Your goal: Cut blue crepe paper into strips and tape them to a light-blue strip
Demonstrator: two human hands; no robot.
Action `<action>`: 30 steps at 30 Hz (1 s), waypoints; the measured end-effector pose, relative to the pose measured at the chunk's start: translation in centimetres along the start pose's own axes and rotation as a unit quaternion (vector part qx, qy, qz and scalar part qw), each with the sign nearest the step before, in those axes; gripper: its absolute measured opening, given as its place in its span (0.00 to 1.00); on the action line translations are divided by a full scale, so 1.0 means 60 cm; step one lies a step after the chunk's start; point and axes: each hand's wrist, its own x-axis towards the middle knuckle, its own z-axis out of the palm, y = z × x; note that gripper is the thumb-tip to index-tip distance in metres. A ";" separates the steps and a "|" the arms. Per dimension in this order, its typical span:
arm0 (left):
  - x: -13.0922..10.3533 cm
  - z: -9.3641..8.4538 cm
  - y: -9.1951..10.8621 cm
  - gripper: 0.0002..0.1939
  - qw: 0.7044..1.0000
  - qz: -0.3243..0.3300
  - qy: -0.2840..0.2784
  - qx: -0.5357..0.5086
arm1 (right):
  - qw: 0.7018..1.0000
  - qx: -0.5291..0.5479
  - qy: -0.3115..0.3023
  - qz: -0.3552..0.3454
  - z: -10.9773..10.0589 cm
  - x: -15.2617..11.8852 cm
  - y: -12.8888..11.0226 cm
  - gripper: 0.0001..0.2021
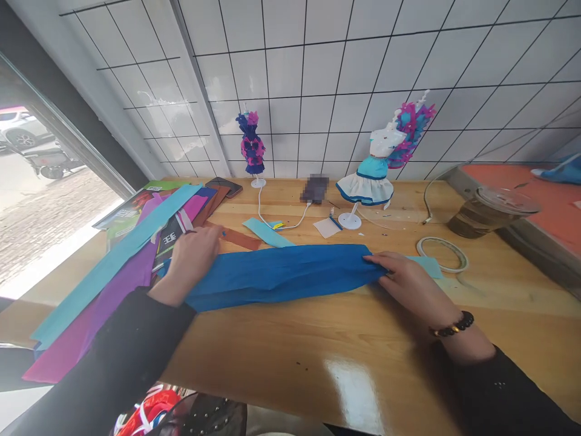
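A long blue strip (pixel 281 275) of thin paper or fabric lies across the wooden table, slightly creased. My right hand (pixel 403 281) pinches its right end between thumb and fingers. Over the strip's left part my left hand (pixel 195 254) is closed with curled fingers; what they hold is hidden, though a tiny blue spot shows at the fingertips. Just beyond that hand lies a brown strip (pixel 242 238). Light blue (pixel 118 254) and purple (pixel 129 281) strips are piled to the left, partly behind my left arm.
Two decorated dress figures, one purple and pink (pixel 252 145), one turquoise and white (pixel 373 169), stand along the tiled wall. A tape roll (pixel 442 254), a lidded cup (pixel 490 212), a white cable (pixel 290 226), a pale card (pixel 327 227) and a dark phone (pixel 224 186) are around.
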 end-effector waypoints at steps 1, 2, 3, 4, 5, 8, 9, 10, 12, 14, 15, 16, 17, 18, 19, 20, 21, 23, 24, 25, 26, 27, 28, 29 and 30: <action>0.002 -0.002 -0.012 0.19 0.999 -0.021 0.022 0.021 | 1.000 0.001 -0.002 -0.001 -0.002 0.001 -0.002 0.22; 0.001 -0.004 -0.018 0.20 0.998 -0.032 0.055 0.027 | 1.000 0.003 -0.002 -0.003 -0.003 0.001 -0.004 0.22; -0.004 -0.006 -0.017 0.20 0.997 -0.019 0.075 0.013 | 1.000 0.006 -0.001 -0.005 -0.005 0.001 -0.006 0.22; -0.012 -0.009 -0.010 0.16 0.996 0.007 0.086 -0.012 | 1.000 0.008 0.001 -0.006 -0.006 0.001 -0.008 0.22; -0.023 -0.011 0.003 0.12 0.995 0.041 0.086 -0.041 | 1.000 0.010 0.004 -0.006 -0.007 0.001 -0.010 0.23; -0.065 -0.015 0.056 0.14 0.979 0.156 0.070 -0.109 | 1.000 0.008 0.015 -0.006 -0.007 -0.001 -0.012 0.25; -0.079 -0.015 0.074 0.15 0.973 0.183 0.066 -0.122 | 1.000 0.006 0.019 -0.008 -0.007 -0.001 -0.012 0.25; -0.091 -0.013 0.088 0.14 0.969 0.199 0.065 -0.133 | 1.000 0.003 0.023 -0.014 -0.008 -0.002 -0.011 0.26; -0.108 -0.007 0.106 0.15 0.961 0.227 0.069 -0.140 | 0.999 -0.012 0.031 -0.030 -0.008 -0.001 -0.011 0.27; -0.117 0.001 0.110 0.14 0.957 0.247 0.063 -0.137 | 0.997 -0.039 0.040 -0.050 -0.009 -0.001 -0.013 0.26; -0.120 0.005 0.108 0.12 0.956 0.254 0.057 -0.136 | 0.996 -0.054 0.044 -0.061 -0.010 0.000 -0.017 0.24; -0.121 0.010 0.105 0.12 0.954 0.261 0.050 -0.137 | 0.994 -0.068 0.049 -0.072 -0.010 -0.001 -0.022 0.22; -0.123 0.014 0.102 0.12 0.953 0.265 0.045 -0.140 | 0.992 -0.079 0.053 -0.083 -0.009 -0.002 -0.029 0.20; -0.124 0.017 0.098 0.12 0.952 0.269 0.042 -0.144 | 0.990 -0.088 0.059 -0.097 -0.009 -0.003 -0.037 0.16; -0.125 0.020 0.095 0.11 0.950 0.270 0.043 -0.148 | 0.987 -0.094 0.062 -0.111 -0.008 -0.006 -0.046 0.13; -0.127 0.023 0.093 0.11 0.949 0.272 0.045 -0.152 | 0.985 -0.099 0.063 -0.123 -0.007 -0.010 -0.055 0.10; -0.128 0.025 0.092 0.11 0.947 0.276 0.050 -0.154 | 0.984 -0.103 0.061 -0.133 -0.006 -0.014 -0.064 0.08; -0.130 0.026 0.090 0.11 0.942 0.290 0.063 -0.159 | 0.983 -0.107 0.054 -0.142 -0.005 -0.027 -0.078 0.08; -0.131 0.026 0.090 0.11 0.939 0.297 0.068 -0.160 | 0.983 -0.108 0.051 -0.141 -0.006 -0.034 -0.083 0.08; -0.131 0.025 0.089 0.12 0.936 0.304 0.074 -0.160 | 0.983 -0.107 0.048 -0.139 -0.006 -0.043 -0.088 0.08; -0.132 0.024 0.089 0.13 0.934 0.309 0.080 -0.160 | 0.984 -0.104 0.044 -0.138 -0.007 -0.052 -0.091 0.08; -0.132 0.022 0.088 0.14 0.931 0.315 0.085 -0.161 | 0.985 -0.101 0.039 -0.137 -0.007 -0.061 -0.094 0.08; -0.133 0.021 0.087 0.14 0.929 0.320 0.090 -0.162 | 0.985 -0.098 0.028 -0.136 -0.006 -0.071 -0.096 0.08; -0.134 0.020 0.085 0.14 0.927 0.324 0.097 -0.164 | 0.986 -0.095 0.015 -0.133 -0.005 -0.081 -0.098 0.08; -0.135 0.019 0.084 0.15 0.924 0.328 0.105 -0.168 | 0.988 -0.092 0.001 -0.128 -0.003 -0.090 -0.100 0.08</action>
